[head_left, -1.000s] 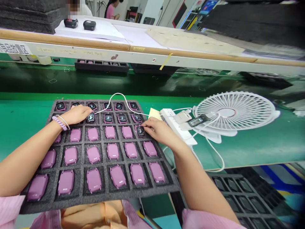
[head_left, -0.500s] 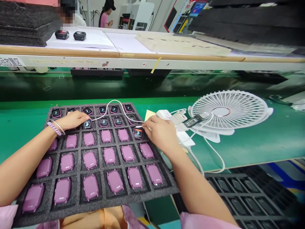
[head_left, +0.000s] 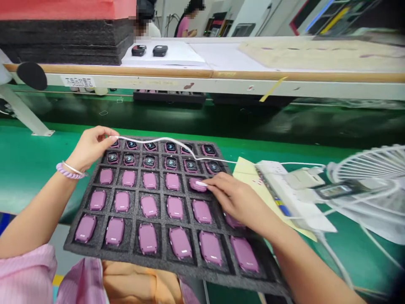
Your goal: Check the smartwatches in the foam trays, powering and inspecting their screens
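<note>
Purple watch point(head_left: 194, 184) sits tilted in the foam tray point(head_left: 158, 262), third row from the back, fifth from the left; the right hand point(head_left: 236, 194) pinches a small white tip point(head_left: 201, 183) against it, fingers closed together. The left hand point(head_left: 95, 141) pinches a white cable point(head_left: 164, 139) above the tray's far-left corner. Rightward on the green surface point(head_left: 357, 223) lie yellow paper point(head_left: 243, 167) and a white power strip point(head_left: 272, 167).

Both forearms point(head_left: 36, 213) cross the front edge of the worktop point(head_left: 28, 162). The left hand point(head_left: 95, 142) reaches closer to the far edge — knuckles up, thumb and forefinger pinched; the right hand point(head_left: 211, 186) is palm down, slanting inward, nearer the front edge — thumb and fingertips drawn together.
</note>
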Tool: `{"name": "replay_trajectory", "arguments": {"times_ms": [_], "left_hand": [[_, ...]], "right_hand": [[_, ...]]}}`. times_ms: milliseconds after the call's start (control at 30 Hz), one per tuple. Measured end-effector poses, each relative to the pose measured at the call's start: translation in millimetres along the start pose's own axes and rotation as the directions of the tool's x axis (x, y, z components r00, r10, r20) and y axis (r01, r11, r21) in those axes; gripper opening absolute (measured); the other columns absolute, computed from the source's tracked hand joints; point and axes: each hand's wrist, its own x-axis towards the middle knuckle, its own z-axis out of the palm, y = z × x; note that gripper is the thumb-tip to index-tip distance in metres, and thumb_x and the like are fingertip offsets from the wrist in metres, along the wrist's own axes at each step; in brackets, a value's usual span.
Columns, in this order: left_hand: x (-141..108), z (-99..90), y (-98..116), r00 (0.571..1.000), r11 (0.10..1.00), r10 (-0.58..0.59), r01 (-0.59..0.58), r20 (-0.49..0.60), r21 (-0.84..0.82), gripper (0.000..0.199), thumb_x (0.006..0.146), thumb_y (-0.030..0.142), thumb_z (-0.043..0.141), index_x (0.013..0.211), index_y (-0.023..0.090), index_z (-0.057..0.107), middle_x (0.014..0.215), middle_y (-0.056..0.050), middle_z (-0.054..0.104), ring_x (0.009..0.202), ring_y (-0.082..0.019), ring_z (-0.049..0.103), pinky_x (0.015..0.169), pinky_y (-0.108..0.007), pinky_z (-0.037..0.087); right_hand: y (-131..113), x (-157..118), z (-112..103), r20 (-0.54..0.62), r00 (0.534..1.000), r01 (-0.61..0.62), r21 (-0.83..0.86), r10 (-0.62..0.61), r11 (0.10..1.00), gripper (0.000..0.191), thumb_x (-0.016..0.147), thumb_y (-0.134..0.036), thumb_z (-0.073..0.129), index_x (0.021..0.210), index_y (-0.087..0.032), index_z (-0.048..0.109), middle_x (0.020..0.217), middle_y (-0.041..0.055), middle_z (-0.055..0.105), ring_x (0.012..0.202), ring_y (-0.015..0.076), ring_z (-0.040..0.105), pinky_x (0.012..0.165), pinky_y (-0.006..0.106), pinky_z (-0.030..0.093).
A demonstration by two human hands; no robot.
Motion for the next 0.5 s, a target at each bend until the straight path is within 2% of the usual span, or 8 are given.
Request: {"name": "replay_trajectory", "arguments": {"times_ms": [67,133,200,300,367,433,500], "left_hand": [[-21,-15.9,-11,0.994,0.996,-0.019,0.009,0.109,0.094,0.037,0.077,0.052,0.069,0.090,0.018,0.074,0.094,-0.006,0.074,0.089,-0.024,0.065,0.083,-0.035,0.051],[-40,-24.3,-25,0.966,0.986,-0.026,-0.017,0.256,0.164,0.035,0.080,0.052,0.066,0.087,0.019,0.074,0.094,-0.006,0.074,0.090,-0.024,0.065,0.084,-0.035,0.051],[-57,-26.4,-38,0.932,0.976,-0.019,-0.061,0.362,0.211,0.032,0.084,0.051,0.062,0.086,0.020,0.073,0.094,-0.006,0.073,0.089,-0.023,0.065,0.084,-0.035,0.050],[-73,-22.7,-48,0.914,0.939,0.014,-0.151,0.406,0.309,0.027,0.090,0.044,0.056,0.087,0.021,0.071,0.095,-0.006,0.072,0.092,-0.023,0.064,0.085,-0.036,0.048],[-78,-18.5,-47,0.914,0.863,0.038,-0.235,0.404,0.448,0.022,0.092,0.039,0.056,0.095,0.022,0.070,0.100,-0.006,0.071,0.095,-0.025,0.062,0.086,-0.039,0.047],[-78,-14.9,-40,0.907,0.710,0.075,-0.340,0.415,0.617,0.022,0.091,0.036,0.060,0.106,0.022,0.068,0.109,-0.009,0.070,0.100,-0.030,0.060,0.087,-0.044,0.045],[-74,-13.5,-34,0.877,0.562,0.124,-0.447,0.464,0.695,0.027,0.088,0.034,0.064,0.111,0.020,0.067,0.111,-0.012,0.069,0.103,-0.034,0.059,0.088,-0.048,0.044]], "right_hand": [[6,4,1,0.013,0.999,-0.033,0.126,0.032,0.991,0.027,0.101,-0.026,0.041,0.095,-0.020,0.066,0.085,0.0078,0.065,0.076,0.0245,0.065,0.067,0.035,0.050],[15,9,6,0.071,0.997,-0.050,0.128,0.041,0.991,0.026,0.098,-0.027,0.042,0.087,-0.022,0.064,0.081,0.0071,0.065,0.073,0.0252,0.065,0.064,0.036,0.051],[23,14,13,0.105,0.994,-0.045,0.021,0.043,0.999,0.025,0.095,-0.026,0.043,0.083,-0.022,0.065,0.080,0.0075,0.065,0.070,0.0262,0.065,0.061,0.037,0.050],[30,20,20,0.127,0.991,-0.019,-0.168,0.041,0.986,0.026,0.094,-0.024,0.044,0.089,-0.021,0.069,0.081,0.0081,0.065,0.067,0.0258,0.063,0.058,0.036,0.045],[29,22,21,0.152,0.988,0.002,-0.234,0.035,0.972,0.027,0.095,-0.022,0.044,0.091,-0.021,0.071,0.081,0.0077,0.064,0.066,0.0246,0.061,0.058,0.034,0.041],[25,23,20,0.150,0.988,-0.003,-0.271,0.046,0.962,0.029,0.095,-0.021,0.044,0.091,-0.021,0.073,0.081,0.0075,0.063,0.069,0.0242,0.061,0.061,0.034,0.039],[19,23,20,0.127,0.989,-0.029,-0.302,0.070,0.953,0.030,0.096,-0.020,0.043,0.093,-0.021,0.074,0.081,0.0076,0.063,0.072,0.0240,0.060,0.065,0.035,0.037]]}}
